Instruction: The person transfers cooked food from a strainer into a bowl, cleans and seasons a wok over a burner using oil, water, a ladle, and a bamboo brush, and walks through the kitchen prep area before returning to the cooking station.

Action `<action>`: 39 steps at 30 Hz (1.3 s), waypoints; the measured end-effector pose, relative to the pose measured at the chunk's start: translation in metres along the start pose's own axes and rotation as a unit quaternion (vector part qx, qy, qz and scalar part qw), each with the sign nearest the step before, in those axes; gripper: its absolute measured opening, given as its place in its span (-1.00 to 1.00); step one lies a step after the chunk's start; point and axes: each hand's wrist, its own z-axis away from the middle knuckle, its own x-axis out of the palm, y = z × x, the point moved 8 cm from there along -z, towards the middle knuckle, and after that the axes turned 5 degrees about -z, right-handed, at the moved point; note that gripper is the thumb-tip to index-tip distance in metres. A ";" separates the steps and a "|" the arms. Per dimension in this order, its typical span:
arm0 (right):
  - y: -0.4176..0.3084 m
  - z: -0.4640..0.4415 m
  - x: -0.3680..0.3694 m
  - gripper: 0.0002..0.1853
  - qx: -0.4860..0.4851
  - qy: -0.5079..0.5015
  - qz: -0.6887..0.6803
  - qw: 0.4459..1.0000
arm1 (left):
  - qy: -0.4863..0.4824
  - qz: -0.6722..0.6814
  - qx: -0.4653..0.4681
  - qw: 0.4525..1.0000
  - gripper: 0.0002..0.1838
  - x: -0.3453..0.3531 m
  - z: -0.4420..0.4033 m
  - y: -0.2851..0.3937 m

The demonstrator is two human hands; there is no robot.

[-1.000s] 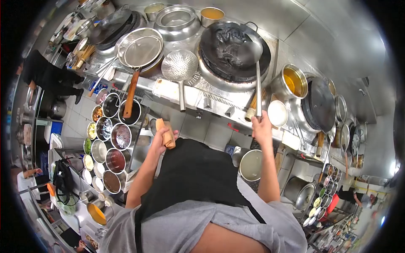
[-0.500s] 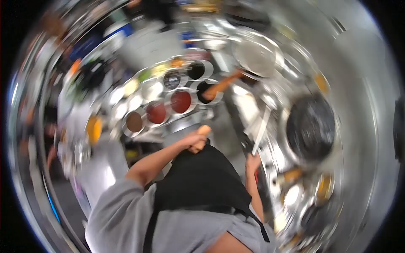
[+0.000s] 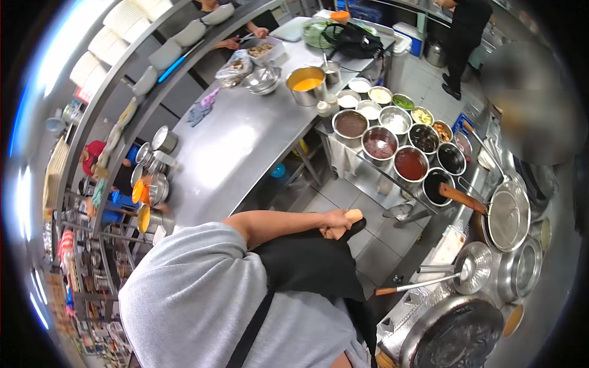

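Observation:
My left hand [image 3: 336, 219] is closed around a folded tan cloth [image 3: 354, 215], in front of the black apron [image 3: 313, 264]. My right hand is out of sight. Near the apron, a ladle with a wooden handle [image 3: 386, 291] rests with its bowl over a perforated metal strainer [image 3: 477, 260] on the stove edge. A round mesh strainer [image 3: 509, 211] lies further along, its wooden handle reaching over a pot of dark liquid [image 3: 437, 184]. The dark wok [image 3: 457, 337] sits at the bottom right.
Pots of sauces [image 3: 379, 144] and ingredients stand in rows beyond my left hand. A steel table [image 3: 227, 147] holds a pot of yellow liquid [image 3: 307, 84], bowls and a black bag [image 3: 356, 42]. Shelves with dishes line the left; a person in black [image 3: 466, 37] stands at the top right.
The view has swung left, from the stove to the steel table. My left hand still grips the cloth. My right hand, earlier on the long ladle handle, has gone out of view.

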 end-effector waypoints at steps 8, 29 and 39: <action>-0.011 -0.022 0.047 -0.78 -0.033 -0.084 0.104 0.990 | 0.110 0.097 -0.068 0.987 -0.71 -0.080 0.078 -0.084; 0.092 0.044 0.252 -0.80 -0.053 -0.340 0.496 0.797 | 0.728 -0.326 -0.125 0.590 -0.11 -0.633 0.484 -0.122; 0.205 0.112 0.360 -0.83 -0.001 -0.610 0.644 0.463 | 0.563 -0.239 0.183 0.770 -0.49 -0.421 0.427 -0.145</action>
